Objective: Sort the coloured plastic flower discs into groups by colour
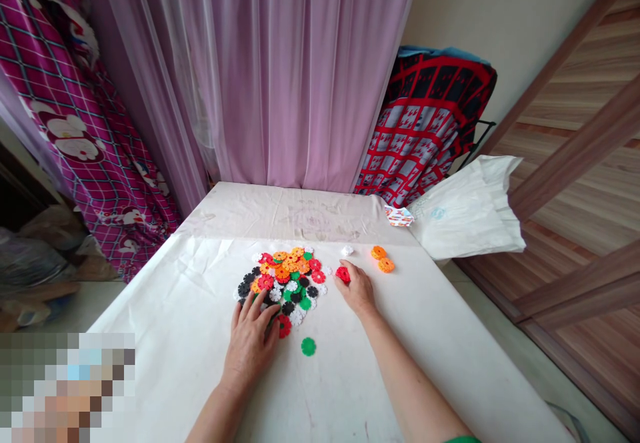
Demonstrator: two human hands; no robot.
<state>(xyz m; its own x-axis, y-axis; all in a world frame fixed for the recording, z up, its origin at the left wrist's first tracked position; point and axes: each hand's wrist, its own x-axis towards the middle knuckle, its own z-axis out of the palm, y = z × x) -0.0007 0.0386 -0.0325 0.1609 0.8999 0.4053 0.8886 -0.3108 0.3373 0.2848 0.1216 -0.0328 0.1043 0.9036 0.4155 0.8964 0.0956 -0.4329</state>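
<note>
A pile of small notched plastic discs (283, 273), like flower-shaped snap-together pieces in red, orange, green, black and white, is spread over the white-covered table (200, 363). Resting at the pile's near left edge, my left hand (253, 336) has its fingers apart, touching black discs. To the right of the pile, the thumb and fingers of my right hand (357, 291) close round a red notched disc (342, 274) at the tabletop. Just beyond it sits a white disc piece (347, 251). Two orange pieces (383, 259) lie farther right. A single green disc (309, 346) lies nearer me, between my forearms.
A white bag (470, 213) hangs past the table's right edge, beside a small patterned paper item (399, 215). Lilac curtains (300, 83) hang behind the table. A red and black cloth (425, 123) and a wooden door (575, 243) are to the right. The lower left corner is pixelated.
</note>
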